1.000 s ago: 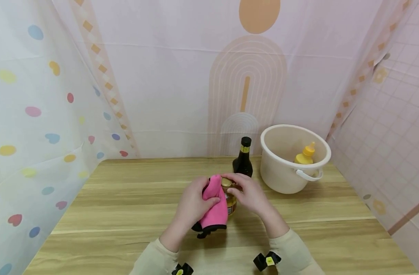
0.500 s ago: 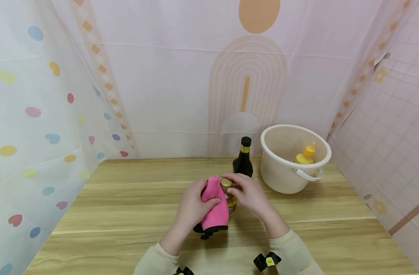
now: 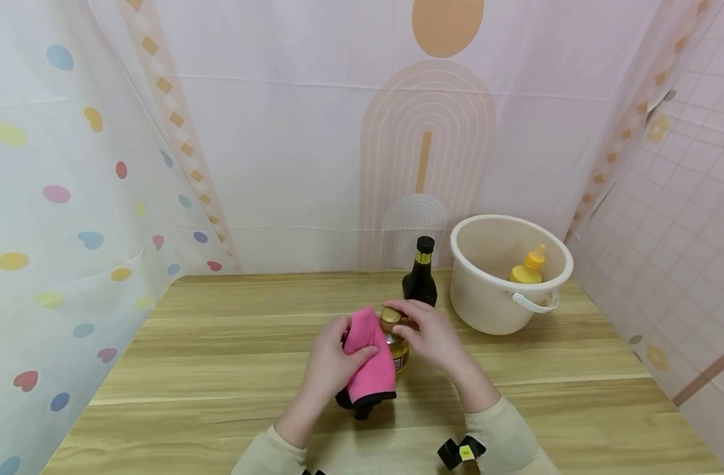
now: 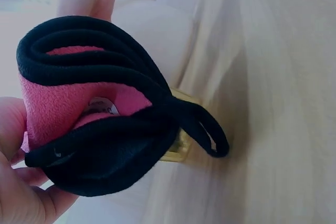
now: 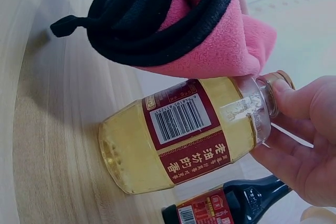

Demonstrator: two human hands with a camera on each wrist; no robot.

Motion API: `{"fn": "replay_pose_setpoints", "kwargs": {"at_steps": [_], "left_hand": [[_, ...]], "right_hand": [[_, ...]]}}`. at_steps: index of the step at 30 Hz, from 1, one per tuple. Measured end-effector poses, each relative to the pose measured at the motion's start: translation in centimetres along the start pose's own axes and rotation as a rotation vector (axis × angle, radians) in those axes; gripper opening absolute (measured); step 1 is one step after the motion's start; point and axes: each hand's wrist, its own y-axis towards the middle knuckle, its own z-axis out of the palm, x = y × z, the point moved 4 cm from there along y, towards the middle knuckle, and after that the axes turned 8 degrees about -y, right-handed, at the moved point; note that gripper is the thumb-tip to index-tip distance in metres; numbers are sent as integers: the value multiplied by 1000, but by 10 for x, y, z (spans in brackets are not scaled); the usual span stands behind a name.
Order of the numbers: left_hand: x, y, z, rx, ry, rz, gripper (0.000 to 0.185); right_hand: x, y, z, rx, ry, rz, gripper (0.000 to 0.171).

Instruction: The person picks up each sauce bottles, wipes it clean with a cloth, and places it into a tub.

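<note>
My left hand [image 3: 330, 361] grips a folded pink cloth [image 3: 372, 373] with black edging, thumb on the near face. Its black border and hanging loop [image 4: 212, 135] face the left wrist camera. The cloth lies against the left side of a glass bottle of yellow oil [image 5: 184, 135] with a gold cap [image 3: 390, 315] and a dark red label. Around the neck of that bottle, the thumb and fingers of my right hand [image 3: 431, 338] hold it upright on the table. From the head view, cloth and right hand hide much of the bottle.
Just behind the right hand stands a dark sauce bottle [image 3: 419, 285] with a black cap. Further right is a cream bucket [image 3: 483, 310] with a white handle, holding a yellow squeeze bottle [image 3: 526, 271]. Printed curtains [image 3: 297, 165] border the wooden table [image 3: 219, 356].
My left hand and the cloth's top have shifted slightly left and down, while its lower edge has swung a little right. More of the gold cap shows. The right hand keeps its place.
</note>
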Motion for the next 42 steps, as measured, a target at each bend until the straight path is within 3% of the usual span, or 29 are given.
{"fn": "replay_pose_setpoints", "kwargs": {"at_steps": [15,24,30,42], "left_hand": [[9,-3,1,-5,-1,0,34],[17,-5,1,37,6,-67,38],[18,-2,0,58,45,-56,37],[39,0,9,198,177,-109,48]], "right_hand": [[1,-1,-1,2,21,-1,39],[1,-1,0,0,14,9,40],[1,0,0,-3,11,5,40],[1,-1,-1,3,-10,7,39]]}}
